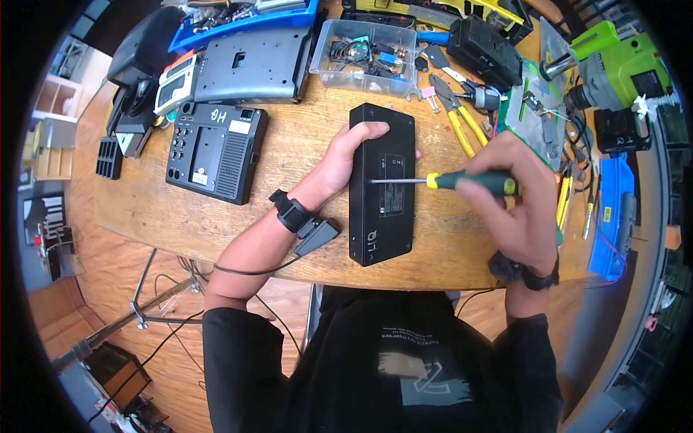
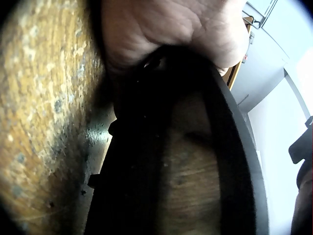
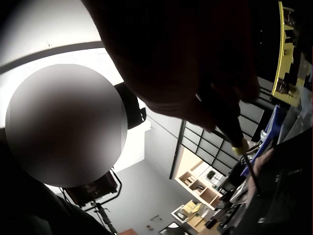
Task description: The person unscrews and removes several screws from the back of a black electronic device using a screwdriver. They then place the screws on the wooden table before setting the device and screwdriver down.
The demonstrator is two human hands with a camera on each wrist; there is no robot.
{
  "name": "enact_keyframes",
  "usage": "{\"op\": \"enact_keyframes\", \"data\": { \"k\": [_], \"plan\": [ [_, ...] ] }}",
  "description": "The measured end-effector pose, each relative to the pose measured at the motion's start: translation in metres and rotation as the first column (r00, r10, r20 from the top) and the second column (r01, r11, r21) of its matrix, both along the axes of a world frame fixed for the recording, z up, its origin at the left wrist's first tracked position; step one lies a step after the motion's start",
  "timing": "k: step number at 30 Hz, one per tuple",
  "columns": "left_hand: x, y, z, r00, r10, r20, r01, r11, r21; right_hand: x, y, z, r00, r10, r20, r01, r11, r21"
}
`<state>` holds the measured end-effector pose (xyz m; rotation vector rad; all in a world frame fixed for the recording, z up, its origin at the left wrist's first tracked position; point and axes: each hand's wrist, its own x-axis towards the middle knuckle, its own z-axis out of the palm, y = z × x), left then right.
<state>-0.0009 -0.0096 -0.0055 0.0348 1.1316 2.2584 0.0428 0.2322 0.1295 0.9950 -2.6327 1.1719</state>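
Observation:
A long black box with a printed label and "HQ" written at its near end lies on the wooden table. My left hand grips its left side, thumb over the top; the palm shows above the dark box in the left wrist view. In my right hand is a green screwdriver with a yellow collar, its shaft lying level across the box and its tip near the box's left edge. The right wrist view has the screwdriver's yellow collar and its tip against the box.
Left on the table lies another black device marked "HQ". Behind are a grey panel and a clear bin of parts. Yellow-handled pliers, a green power tool and a blue tray are at the right.

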Motion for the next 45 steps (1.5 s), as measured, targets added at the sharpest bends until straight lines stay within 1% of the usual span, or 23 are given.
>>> {"op": "enact_keyframes", "data": {
  "k": [1, 3, 5, 7, 8, 11, 14, 16, 17, 18, 19, 21, 23, 29, 31, 33, 34, 35, 36, 38, 40, 43, 45],
  "plan": [
    [0.000, 0.000, 0.000, 1.000, -0.012, -0.008, 0.012, 1.000, -0.010, 0.002, -0.004, -0.004, 0.991, -0.119, 0.053, 0.120, 0.993, -0.014],
    [0.004, -0.001, 0.011, 0.999, 0.024, 0.030, -0.024, 1.000, -0.015, 0.006, -0.008, -0.006, 0.975, -0.209, 0.073, 0.213, 0.976, -0.053],
    [0.005, 0.000, 0.017, 0.997, 0.047, 0.063, -0.046, 0.999, -0.021, -0.002, -0.012, 0.003, 0.987, -0.161, -0.015, 0.158, 0.980, -0.122],
    [0.005, 0.002, 0.019, 0.993, 0.058, 0.099, -0.056, 0.998, -0.026, -0.004, -0.010, 0.007, 0.996, -0.064, -0.069, 0.056, 0.992, -0.115],
    [0.004, 0.002, 0.021, 0.994, 0.072, 0.082, -0.066, 0.995, -0.071, -0.006, -0.002, 0.012, 0.999, 0.017, -0.040, -0.020, 0.997, -0.070],
    [0.004, 0.001, 0.028, 0.992, 0.125, 0.027, -0.117, 0.971, -0.209, -0.005, 0.001, 0.010, 0.995, 0.063, -0.078, -0.068, 0.996, -0.058],
    [0.004, -0.002, 0.029, 0.981, 0.192, -0.018, -0.188, 0.927, -0.325, -0.005, -0.004, -0.008, 0.988, -0.050, -0.143, 0.029, 0.989, -0.147],
    [0.005, -0.005, 0.035, 0.982, 0.181, -0.051, -0.186, 0.899, -0.396, -0.006, 0.000, -0.020, 0.978, -0.109, -0.179, 0.076, 0.981, -0.180],
    [0.005, -0.006, 0.037, 0.983, 0.172, -0.064, -0.183, 0.883, -0.432, -0.002, 0.003, -0.017, 0.994, -0.105, -0.041, 0.095, 0.977, -0.191],
    [-0.005, -0.012, 0.029, 0.996, 0.077, -0.033, -0.084, 0.892, -0.445, 0.008, 0.009, -0.012, 0.990, -0.096, 0.106, 0.116, 0.973, -0.200],
    [-0.008, -0.015, 0.022, 0.995, 0.102, -0.021, -0.101, 0.887, -0.450, 0.014, 0.016, -0.010, 0.967, -0.083, 0.242, 0.134, 0.970, -0.204],
    [-0.005, -0.007, 0.026, 0.988, 0.155, 0.012, -0.133, 0.884, -0.448, 0.018, 0.028, -0.030, 0.989, -0.067, 0.133, 0.097, 0.968, -0.232],
    [-0.005, 0.000, 0.037, 0.992, 0.124, -0.032, -0.122, 0.836, -0.534, 0.016, 0.039, -0.047, 0.999, -0.013, 0.035, 0.021, 0.966, -0.259],
    [0.001, 0.015, 0.049, 0.981, 0.164, -0.107, -0.195, 0.779, -0.596, 0.018, 0.055, -0.082, 0.974, -0.067, 0.215, 0.129, 0.948, -0.290],
    [0.004, 0.019, 0.051, 0.983, 0.157, -0.098, -0.184, 0.770, -0.611, 0.028, 0.053, -0.067, 0.978, -0.098, 0.184, 0.158, 0.924, -0.349],
    [0.006, 0.022, 0.053, 0.987, 0.149, -0.066, -0.160, 0.793, -0.588, 0.030, 0.053, -0.069, 0.993, -0.085, 0.087, 0.111, 0.919, -0.379],
    [0.004, 0.018, 0.046, 0.988, 0.151, -0.037, -0.146, 0.824, -0.548, 0.029, 0.054, -0.074, 0.999, -0.053, 0.003, 0.050, 0.926, -0.375],
    [0.003, 0.018, 0.046, 0.990, 0.131, -0.045, -0.133, 0.810, -0.572, 0.027, 0.055, -0.078, 0.996, -0.021, -0.085, -0.011, 0.931, -0.364],
    [0.004, 0.019, 0.048, 0.993, 0.109, -0.053, -0.119, 0.795, -0.594, 0.031, 0.055, -0.081, 1.000, 0.003, -0.008, -0.006, 0.905, -0.425],
    [0.005, 0.022, 0.050, 0.993, 0.104, -0.057, -0.117, 0.782, -0.612, 0.029, 0.061, -0.075, 0.964, 0.020, 0.266, 0.062, 0.953, -0.296],
    [0.007, 0.026, 0.053, 0.991, 0.106, -0.080, -0.133, 0.761, -0.635, 0.028, 0.063, -0.075, 0.934, -0.011, 0.357, 0.110, 0.960, -0.257],
    [0.005, 0.025, 0.051, 0.992, 0.100, -0.073, -0.124, 0.762, -0.635, 0.028, 0.057, -0.084, 0.975, -0.105, 0.194, 0.174, 0.906, -0.386],
    [0.003, 0.024, 0.049, 0.993, 0.088, -0.077, -0.117, 0.746, -0.656, 0.029, 0.052, -0.086, 0.987, -0.136, 0.081, 0.158, 0.875, -0.458]
  ]
}}
